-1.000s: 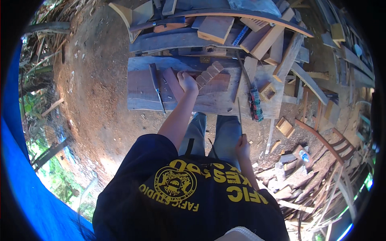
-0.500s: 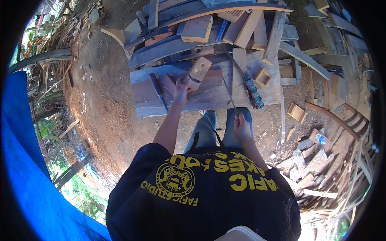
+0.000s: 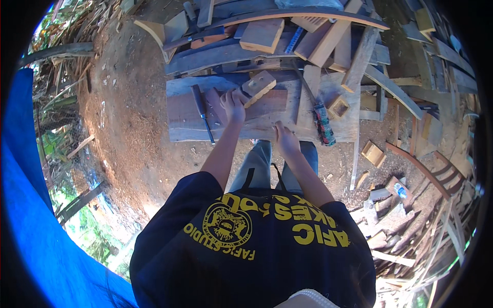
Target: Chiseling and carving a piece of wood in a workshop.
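Observation:
My left hand [image 3: 233, 106] grips a pale wooden block [image 3: 260, 86] with holes in its face, tilted above the low plank bench [image 3: 179, 131]. My right hand [image 3: 286, 139] is closed near the bench's front edge; the thin rod-like tool seen in it earlier is barely visible now. Left of my left hand lies a chisel [image 3: 200, 109] with a dark handle. A reddish-brown board [image 3: 275, 102] lies under the block. To the right rests a long tool with a patterned, wrapped handle [image 3: 322, 122].
A small hollow wooden box [image 3: 338, 107] sits on the bench's right. Planks and a thick wooden block [image 3: 262, 35] are piled along the far side. Scrap wood [image 3: 395, 218] and a curved slatted wooden frame [image 3: 436, 172] lie at right. A blue tarp [image 3: 31, 205] hangs at left.
The wooden block has turned and tipped more sideways in my left hand. My right hand has moved forward and left, toward the bench, and the rod has swung mostly out of sight.

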Demonstrator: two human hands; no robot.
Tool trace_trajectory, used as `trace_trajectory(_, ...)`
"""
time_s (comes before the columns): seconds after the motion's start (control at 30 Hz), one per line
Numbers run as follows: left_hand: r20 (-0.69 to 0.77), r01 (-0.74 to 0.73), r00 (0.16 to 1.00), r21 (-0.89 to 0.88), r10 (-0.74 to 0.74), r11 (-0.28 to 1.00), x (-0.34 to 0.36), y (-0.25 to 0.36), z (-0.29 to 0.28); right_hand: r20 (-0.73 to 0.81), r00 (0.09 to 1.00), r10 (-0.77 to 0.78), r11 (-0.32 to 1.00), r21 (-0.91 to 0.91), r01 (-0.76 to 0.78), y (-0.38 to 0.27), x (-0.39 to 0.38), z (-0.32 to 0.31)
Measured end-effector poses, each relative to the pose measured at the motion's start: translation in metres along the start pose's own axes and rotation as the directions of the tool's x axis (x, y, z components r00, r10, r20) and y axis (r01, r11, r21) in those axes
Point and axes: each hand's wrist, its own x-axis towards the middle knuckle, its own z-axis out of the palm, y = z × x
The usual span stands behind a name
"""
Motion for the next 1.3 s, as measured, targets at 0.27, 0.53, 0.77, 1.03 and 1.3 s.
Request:
trace_trajectory(0.27, -0.018, 0.336, 0.93, -0.372, -0.368, 0.865, 0.02, 0.018, 0.023, 0.032, 0.999, -0.003, 0.997, -0.075, 0.005, -0.02, 0.046, 0.03)
trace_trajectory(0.53, -0.238, 0.587, 0.754, -0.176, -0.613, 0.79, -0.008, 0.044, 0.045, 0.09, 0.996, -0.001, 0.999, -0.048, 0.005, 0.001, 0.048, 0.02)
trace_trajectory(0.77, -0.176, 0.386, 0.896, -0.149, -0.408, 0.91, -0.01, 0.041, 0.037, 0.098, 0.995, -0.022, 0.989, -0.143, 0.036, 0.009, 0.048, -0.004)
trace_trajectory(1.03, -0.038, 0.03, 0.999, -0.146, -0.036, 0.989, 0.01, 0.024, 0.017, 0.063, 0.993, -0.099, 0.989, -0.099, 0.105, 0.008, 0.067, -0.024)
trace_trajectory(1.3, 0.224, -0.238, 0.915, -0.369, 0.334, 0.899, 0.032, 0.019, 0.015, 0.096, 0.994, -0.049, 0.999, -0.007, 0.05, -0.002, 0.054, -0.019)
